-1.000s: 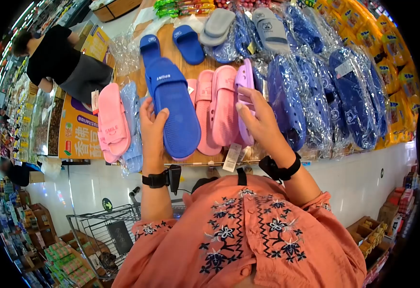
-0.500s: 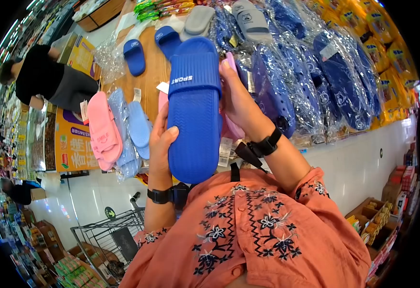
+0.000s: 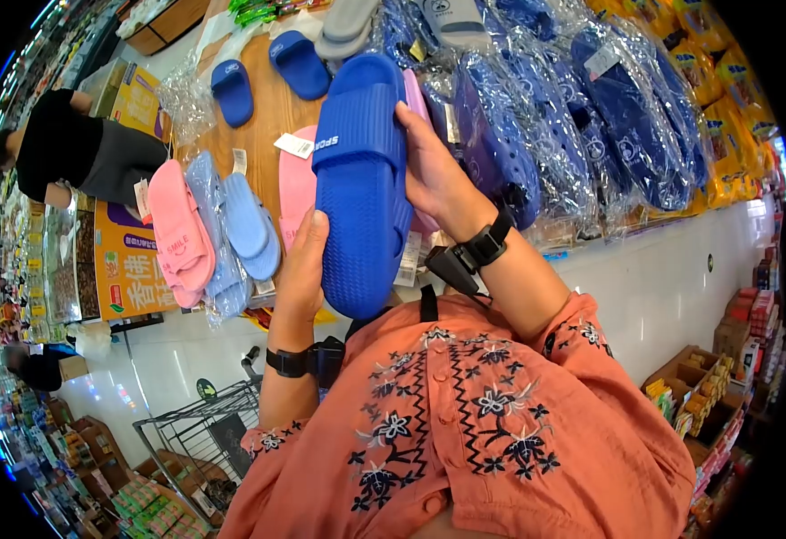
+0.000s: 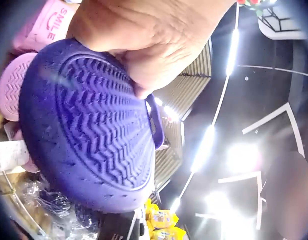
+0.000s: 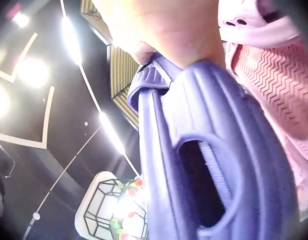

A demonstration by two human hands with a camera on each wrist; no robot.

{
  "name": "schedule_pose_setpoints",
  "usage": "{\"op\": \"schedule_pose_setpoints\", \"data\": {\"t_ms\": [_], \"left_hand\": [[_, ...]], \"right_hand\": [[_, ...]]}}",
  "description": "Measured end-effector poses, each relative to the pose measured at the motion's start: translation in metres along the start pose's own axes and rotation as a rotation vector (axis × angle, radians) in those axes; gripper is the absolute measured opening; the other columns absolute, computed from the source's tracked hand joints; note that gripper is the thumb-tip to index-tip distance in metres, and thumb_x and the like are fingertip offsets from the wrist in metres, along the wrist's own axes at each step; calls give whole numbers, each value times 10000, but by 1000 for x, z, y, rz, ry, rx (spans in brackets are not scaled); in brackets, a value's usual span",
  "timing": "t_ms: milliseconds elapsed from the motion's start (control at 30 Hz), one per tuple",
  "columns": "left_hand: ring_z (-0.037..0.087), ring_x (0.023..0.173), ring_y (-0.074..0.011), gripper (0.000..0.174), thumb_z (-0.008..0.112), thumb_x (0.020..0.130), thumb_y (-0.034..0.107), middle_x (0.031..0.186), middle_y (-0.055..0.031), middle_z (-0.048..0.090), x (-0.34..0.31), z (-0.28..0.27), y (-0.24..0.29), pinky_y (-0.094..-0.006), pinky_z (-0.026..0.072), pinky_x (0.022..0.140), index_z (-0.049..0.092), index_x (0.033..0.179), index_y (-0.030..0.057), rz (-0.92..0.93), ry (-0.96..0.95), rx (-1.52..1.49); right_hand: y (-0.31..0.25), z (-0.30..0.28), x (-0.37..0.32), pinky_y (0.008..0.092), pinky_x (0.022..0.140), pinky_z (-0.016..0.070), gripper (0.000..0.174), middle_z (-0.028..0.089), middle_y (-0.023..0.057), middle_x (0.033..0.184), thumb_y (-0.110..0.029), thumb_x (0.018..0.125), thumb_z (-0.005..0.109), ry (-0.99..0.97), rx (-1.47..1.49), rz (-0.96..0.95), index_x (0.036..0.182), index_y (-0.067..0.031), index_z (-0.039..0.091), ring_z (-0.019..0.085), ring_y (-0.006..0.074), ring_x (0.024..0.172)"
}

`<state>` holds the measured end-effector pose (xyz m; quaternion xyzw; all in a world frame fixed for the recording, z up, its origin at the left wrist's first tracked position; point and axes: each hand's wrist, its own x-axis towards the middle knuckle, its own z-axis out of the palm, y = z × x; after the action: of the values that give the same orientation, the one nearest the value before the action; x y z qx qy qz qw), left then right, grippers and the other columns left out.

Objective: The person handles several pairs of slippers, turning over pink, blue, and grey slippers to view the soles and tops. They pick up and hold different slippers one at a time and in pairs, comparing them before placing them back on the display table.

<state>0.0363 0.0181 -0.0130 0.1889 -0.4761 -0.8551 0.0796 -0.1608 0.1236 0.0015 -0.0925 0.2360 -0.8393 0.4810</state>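
A blue slipper [image 3: 357,216] with a ribbed strap lettered in white is held up over the table between both hands. My left hand [image 3: 299,269] grips its left edge near the heel, thumb on top; the left wrist view shows the patterned sole [image 4: 101,120] beneath that hand [image 4: 149,35]. My right hand [image 3: 438,175] holds its right side by the strap, fingers partly hidden behind it. In the right wrist view that hand [image 5: 164,25] touches the slipper's side [image 5: 234,130], where an oval opening shows. Pink slippers [image 3: 296,180] lie behind the blue one.
Several bagged dark blue slippers [image 3: 635,117] cover the table's right side, with yellow packets [image 3: 725,144] beyond. Pink [image 3: 177,225] and light blue slippers [image 3: 249,225] lie at the left. Two small blue slippers [image 3: 299,65] are further back. A person [image 3: 70,148] and a cart [image 3: 191,440] are at the left.
The blue slipper has come up off the pink ones and stands more upright. My right hand has moved from the purple shoe to its right side. The view has shifted right.
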Motion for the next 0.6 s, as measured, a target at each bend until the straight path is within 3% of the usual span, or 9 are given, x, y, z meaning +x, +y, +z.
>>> {"op": "schedule_pose_setpoints", "data": {"t_ms": [100,300,500,600], "left_hand": [[625,1220,-224,539,429,1116,371,1381,-159,601,-5,5,2,-374,520,1038,455,1471,-34,28,1,-51],[660,1176,-241,537,421,1116,385,1339,-166,639,-7,-1,-4,-386,535,1029,499,1431,-43,-44,-39,-275],[677,1140,-235,540,426,1114,399,1306,-160,652,-8,10,-6,-389,567,984,509,1413,-42,-62,-21,-270],[688,1120,-260,568,432,1104,430,1304,-176,646,-1,2,-13,-412,587,962,494,1419,-38,-73,-6,-232]], "right_hand": [[-8,13,-8,408,1084,502,539,662,127,1310,-442,1061,522,-80,-53,17,1395,-20,541,652,227,1196],[-19,43,-8,363,1007,555,579,676,110,1276,-500,1031,570,-174,-236,-151,1368,-30,557,685,177,1131],[-6,32,1,307,905,577,513,673,50,1117,-512,1014,598,-150,-321,-121,1282,-75,575,685,144,988],[-2,30,-8,304,869,578,469,648,27,1065,-491,1016,603,-11,-325,-47,1265,-95,559,664,125,944]]}}
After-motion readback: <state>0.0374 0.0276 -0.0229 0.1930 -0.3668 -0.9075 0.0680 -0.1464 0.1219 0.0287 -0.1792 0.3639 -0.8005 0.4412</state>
